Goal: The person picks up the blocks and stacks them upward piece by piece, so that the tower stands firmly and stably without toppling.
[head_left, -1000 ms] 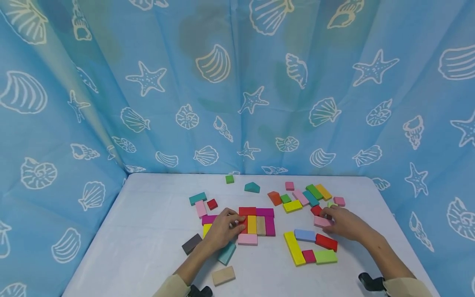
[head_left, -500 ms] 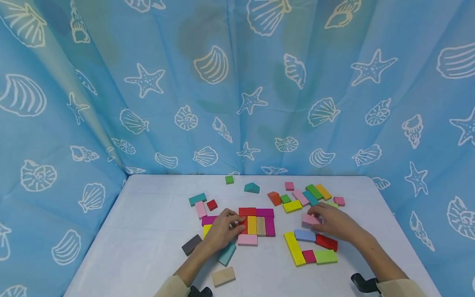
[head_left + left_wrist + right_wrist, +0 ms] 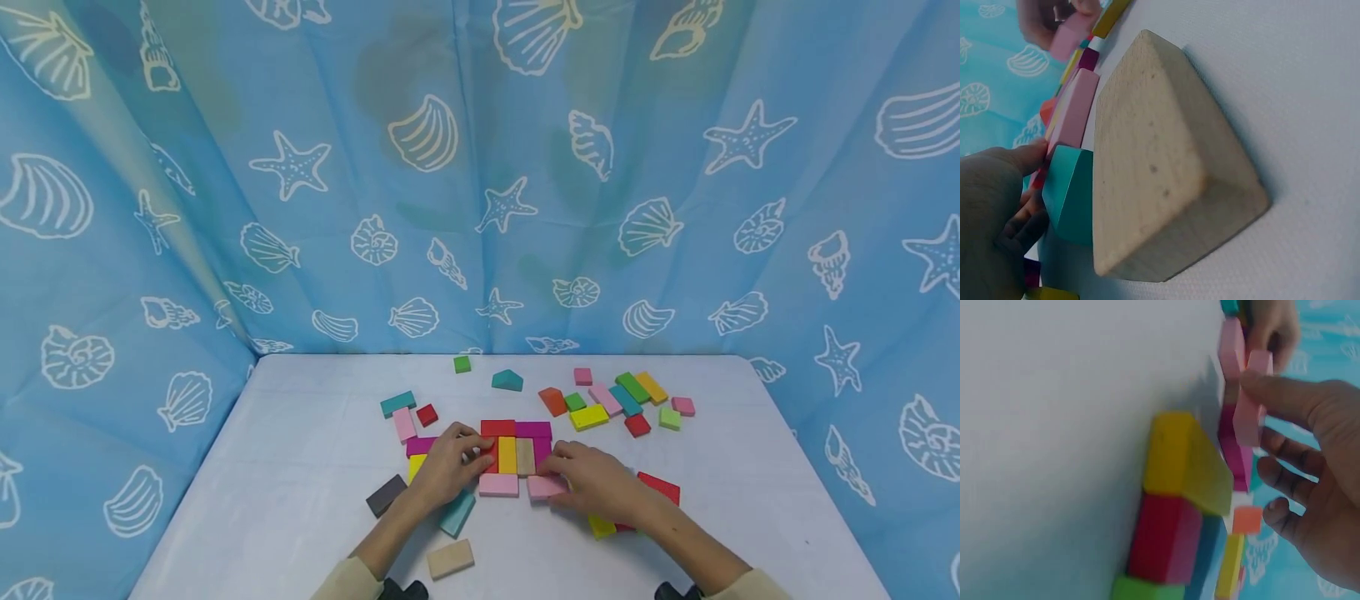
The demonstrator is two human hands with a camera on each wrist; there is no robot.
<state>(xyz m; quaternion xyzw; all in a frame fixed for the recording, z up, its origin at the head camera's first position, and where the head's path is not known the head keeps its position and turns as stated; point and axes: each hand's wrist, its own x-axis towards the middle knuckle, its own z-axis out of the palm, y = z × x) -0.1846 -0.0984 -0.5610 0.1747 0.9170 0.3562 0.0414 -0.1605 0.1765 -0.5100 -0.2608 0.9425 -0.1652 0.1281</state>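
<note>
A pink, rectangular, seemingly wooden block [image 3: 543, 490] is pinched in your right hand [image 3: 597, 482], in the lower middle of the head view, slightly right of centre. It should handle light, stiff and sturdy; opposite sides suit thumb and fingers. Your left hand [image 3: 448, 462] touches a red rectangular block [image 3: 492, 453]; whether it grips, I cannot tell.

The white counter [image 3: 285, 475] carries many coloured blocks [image 3: 589, 417], a tan block [image 3: 451, 559] nearest and a green block [image 3: 462, 364] farthest back.

Pink block [image 3: 540, 489], seemingly plain.
</note>
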